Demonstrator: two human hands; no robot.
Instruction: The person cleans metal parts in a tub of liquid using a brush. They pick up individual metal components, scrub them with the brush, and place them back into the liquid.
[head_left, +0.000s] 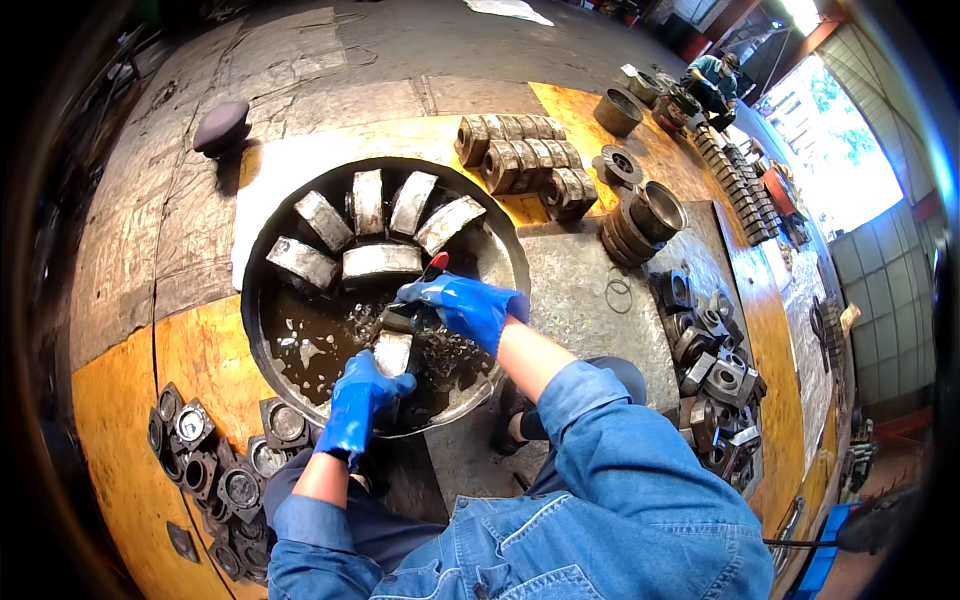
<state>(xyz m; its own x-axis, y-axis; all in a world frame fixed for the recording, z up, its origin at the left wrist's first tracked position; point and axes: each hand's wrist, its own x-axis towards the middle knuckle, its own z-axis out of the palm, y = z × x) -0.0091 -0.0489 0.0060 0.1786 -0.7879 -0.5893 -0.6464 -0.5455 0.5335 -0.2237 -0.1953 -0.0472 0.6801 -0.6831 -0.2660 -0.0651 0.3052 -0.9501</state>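
Observation:
A wide round metal basin (513, 262) of dark, bubbly liquid sits in front of me. My left hand (362, 397), in a blue rubber glove, grips a pale curved metal block (393, 352) near the basin's front. In the matching glove, my right hand (452, 302) is closed around what looks like a brush (399, 321) with a red-ended handle; its head meets the block's far end. The fingers partly hide both items. Several similar wet blocks (382, 261) stand in an arc at the basin's far side.
Dark metal rings and square housings (240, 489) lie at left. More blocks (525, 165) stand in rows beyond the basin. Cylinders (657, 210) and piled metal parts (727, 380) are at right. A dark stool (221, 127) is far left; another person (713, 88) sits far right.

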